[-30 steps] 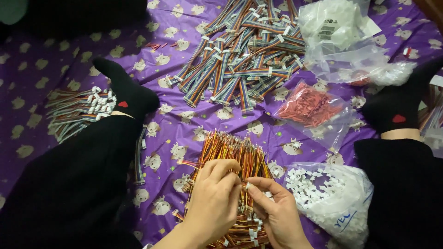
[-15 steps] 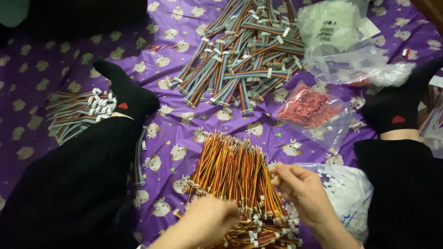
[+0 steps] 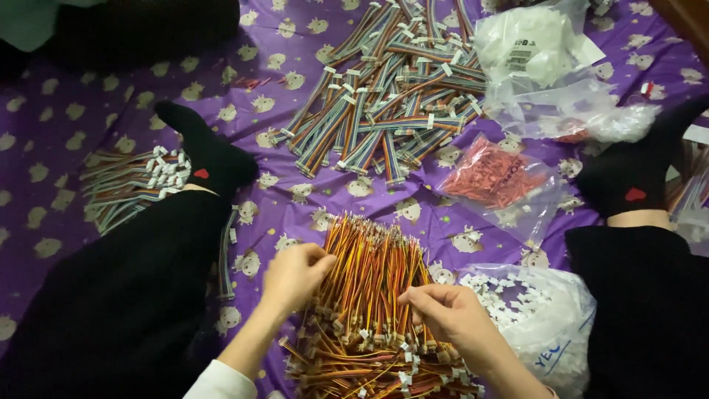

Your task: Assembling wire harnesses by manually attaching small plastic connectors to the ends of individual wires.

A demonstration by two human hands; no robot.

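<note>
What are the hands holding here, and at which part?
Both the left hand and right hand pinch thin strands in the orange and yellow wire bundle, near mid-length. Whether any wire is lifted free cannot be told.

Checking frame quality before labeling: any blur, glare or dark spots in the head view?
Head view: mostly sharp; left hand and right hand show no smear over the orange wire bundle. Mild glare on the clear plastic bags. The black trouser legs are dark, without detail.
</note>
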